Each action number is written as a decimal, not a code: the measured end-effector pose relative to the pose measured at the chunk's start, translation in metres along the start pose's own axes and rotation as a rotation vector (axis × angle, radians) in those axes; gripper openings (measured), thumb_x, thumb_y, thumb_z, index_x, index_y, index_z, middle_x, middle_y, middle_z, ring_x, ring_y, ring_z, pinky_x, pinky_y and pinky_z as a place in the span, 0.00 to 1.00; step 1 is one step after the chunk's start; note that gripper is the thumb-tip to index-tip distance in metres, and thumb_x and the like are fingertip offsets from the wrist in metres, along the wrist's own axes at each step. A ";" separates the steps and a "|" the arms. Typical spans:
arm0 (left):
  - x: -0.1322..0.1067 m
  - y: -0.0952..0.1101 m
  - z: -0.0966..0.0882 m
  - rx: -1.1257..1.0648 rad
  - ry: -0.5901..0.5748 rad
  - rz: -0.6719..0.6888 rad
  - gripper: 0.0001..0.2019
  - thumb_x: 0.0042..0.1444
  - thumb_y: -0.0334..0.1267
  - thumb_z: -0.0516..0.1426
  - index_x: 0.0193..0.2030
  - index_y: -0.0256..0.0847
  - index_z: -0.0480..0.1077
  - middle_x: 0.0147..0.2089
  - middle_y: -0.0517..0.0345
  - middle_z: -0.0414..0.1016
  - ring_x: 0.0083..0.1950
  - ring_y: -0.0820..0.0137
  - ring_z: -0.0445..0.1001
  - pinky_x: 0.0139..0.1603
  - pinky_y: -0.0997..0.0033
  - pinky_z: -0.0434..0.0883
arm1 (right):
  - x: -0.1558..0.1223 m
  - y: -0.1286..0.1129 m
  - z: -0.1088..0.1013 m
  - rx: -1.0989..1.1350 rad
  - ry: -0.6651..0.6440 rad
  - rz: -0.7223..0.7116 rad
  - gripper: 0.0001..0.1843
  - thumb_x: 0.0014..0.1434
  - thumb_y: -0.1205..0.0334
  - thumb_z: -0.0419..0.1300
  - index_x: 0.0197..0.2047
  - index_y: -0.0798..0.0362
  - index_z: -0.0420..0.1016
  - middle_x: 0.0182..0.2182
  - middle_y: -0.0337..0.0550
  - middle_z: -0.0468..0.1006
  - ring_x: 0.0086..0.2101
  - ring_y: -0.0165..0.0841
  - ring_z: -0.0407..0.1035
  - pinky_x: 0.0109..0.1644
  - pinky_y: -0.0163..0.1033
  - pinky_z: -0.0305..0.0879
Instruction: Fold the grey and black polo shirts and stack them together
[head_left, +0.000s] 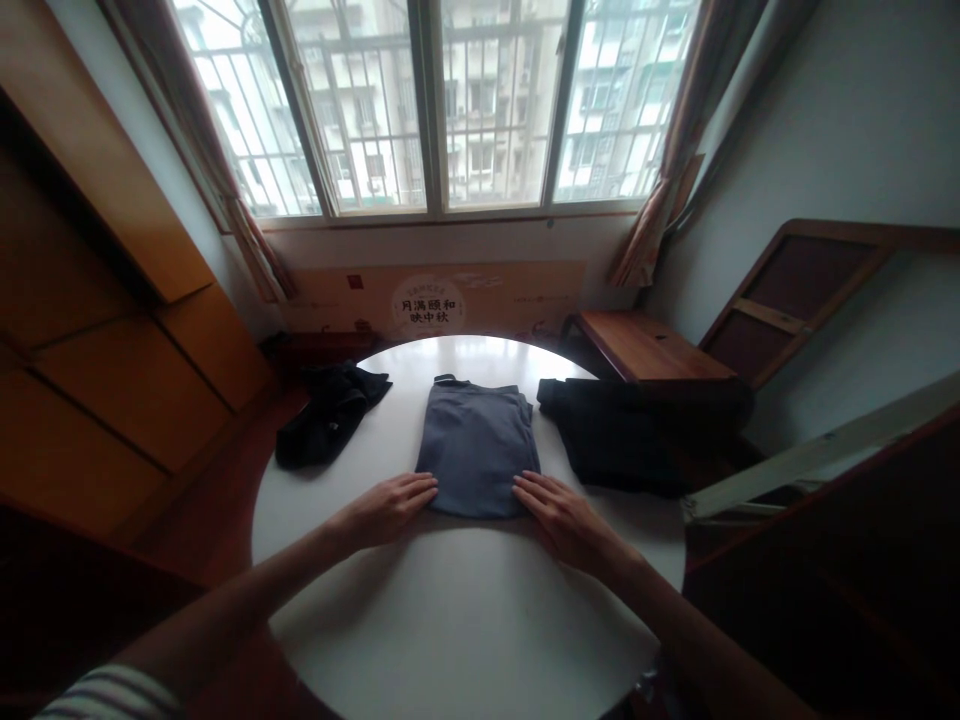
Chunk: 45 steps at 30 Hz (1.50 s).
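A folded grey garment (477, 450), probably trousers, lies flat in the middle of the round white table (457, 610). My left hand (388, 510) rests palm down with its fingertips at the garment's lower left edge. My right hand (564, 520) lies flat at the lower right corner, its fingers touching the cloth. Neither hand grips anything. A crumpled black garment (328, 412) lies to the left on the table. A larger dark garment (630, 435) lies to the right, partly hanging beyond the table's far right edge.
A wooden bench (645, 345) stands behind the table at the right, with a framed wooden chair back (795, 300) against the wall. Wooden cabinet doors (127, 390) fill the left side. A barred window (442, 105) is straight ahead.
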<state>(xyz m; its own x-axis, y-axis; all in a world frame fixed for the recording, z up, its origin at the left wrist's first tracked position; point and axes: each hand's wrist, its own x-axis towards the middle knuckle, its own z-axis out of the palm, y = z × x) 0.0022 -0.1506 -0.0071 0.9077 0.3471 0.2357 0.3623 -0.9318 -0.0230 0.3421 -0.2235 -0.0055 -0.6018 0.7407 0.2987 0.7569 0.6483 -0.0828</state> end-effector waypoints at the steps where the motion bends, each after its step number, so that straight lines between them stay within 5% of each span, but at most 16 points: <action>1: 0.000 0.000 0.002 -0.003 0.019 -0.011 0.20 0.63 0.25 0.48 0.60 0.32 0.68 0.60 0.42 0.73 0.62 0.59 0.71 0.62 0.58 0.72 | 0.002 0.001 0.001 -0.001 0.004 0.000 0.27 0.58 0.77 0.51 0.59 0.61 0.72 0.58 0.57 0.74 0.59 0.46 0.66 0.62 0.54 0.66; 8: -0.005 0.004 0.003 -0.073 0.223 -0.069 0.15 0.67 0.27 0.46 0.53 0.35 0.70 0.47 0.47 0.79 0.49 0.63 0.78 0.53 0.60 0.77 | -0.002 -0.003 0.000 0.047 0.117 -0.016 0.18 0.60 0.78 0.49 0.46 0.58 0.76 0.45 0.53 0.80 0.48 0.41 0.73 0.56 0.49 0.70; 13: -0.030 0.041 -0.017 -0.253 0.261 -0.104 0.12 0.67 0.28 0.47 0.50 0.39 0.69 0.40 0.49 0.78 0.42 0.64 0.78 0.48 0.62 0.76 | -0.033 -0.032 -0.022 0.221 0.088 -0.008 0.13 0.62 0.76 0.48 0.39 0.54 0.72 0.33 0.48 0.76 0.35 0.37 0.71 0.38 0.41 0.71; 16: -0.047 0.070 -0.033 -0.464 0.235 -0.200 0.11 0.67 0.30 0.48 0.49 0.41 0.70 0.38 0.51 0.78 0.38 0.67 0.76 0.41 0.68 0.75 | -0.052 -0.052 -0.038 0.398 0.105 0.009 0.13 0.61 0.75 0.50 0.43 0.52 0.70 0.32 0.46 0.75 0.33 0.35 0.70 0.36 0.38 0.69; 19: -0.049 0.078 -0.048 -0.602 0.273 -0.393 0.11 0.67 0.34 0.50 0.48 0.43 0.72 0.39 0.53 0.79 0.39 0.67 0.78 0.41 0.70 0.74 | -0.052 -0.053 -0.047 0.516 0.218 0.074 0.16 0.62 0.73 0.50 0.50 0.50 0.68 0.38 0.48 0.77 0.37 0.35 0.73 0.40 0.37 0.72; 24: -0.007 0.031 -0.047 -0.706 0.354 -0.624 0.14 0.66 0.44 0.53 0.46 0.40 0.75 0.39 0.55 0.80 0.40 0.66 0.77 0.42 0.70 0.72 | -0.005 -0.015 -0.033 0.555 0.394 0.351 0.12 0.64 0.62 0.51 0.49 0.50 0.71 0.41 0.48 0.78 0.38 0.38 0.75 0.42 0.43 0.75; 31: 0.033 -0.044 -0.004 -0.831 0.291 -0.779 0.24 0.58 0.57 0.56 0.41 0.35 0.77 0.29 0.55 0.77 0.27 0.69 0.72 0.27 0.73 0.66 | 0.046 0.039 -0.001 0.682 0.318 0.541 0.13 0.61 0.60 0.53 0.46 0.54 0.73 0.42 0.52 0.80 0.39 0.39 0.76 0.44 0.45 0.73; 36: 0.029 -0.048 0.009 -0.917 0.279 -0.805 0.25 0.54 0.60 0.58 0.38 0.36 0.77 0.34 0.54 0.80 0.35 0.65 0.76 0.36 0.71 0.70 | 0.046 0.050 0.011 0.777 0.278 0.553 0.14 0.60 0.59 0.54 0.45 0.54 0.73 0.42 0.51 0.80 0.37 0.38 0.77 0.40 0.42 0.73; 45: 0.039 -0.045 0.003 -0.908 0.353 -0.806 0.24 0.55 0.59 0.58 0.36 0.36 0.78 0.34 0.52 0.80 0.36 0.65 0.76 0.37 0.70 0.70 | 0.052 0.046 0.009 0.864 0.340 0.616 0.15 0.60 0.55 0.56 0.46 0.54 0.72 0.41 0.51 0.79 0.35 0.38 0.76 0.38 0.42 0.73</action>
<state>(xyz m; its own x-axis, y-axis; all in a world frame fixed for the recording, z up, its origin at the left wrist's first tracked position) 0.0220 -0.0943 0.0000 0.3409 0.9322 0.1216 0.3822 -0.2556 0.8881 0.3433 -0.1533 -0.0017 0.0173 0.9770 0.2124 0.3903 0.1890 -0.9011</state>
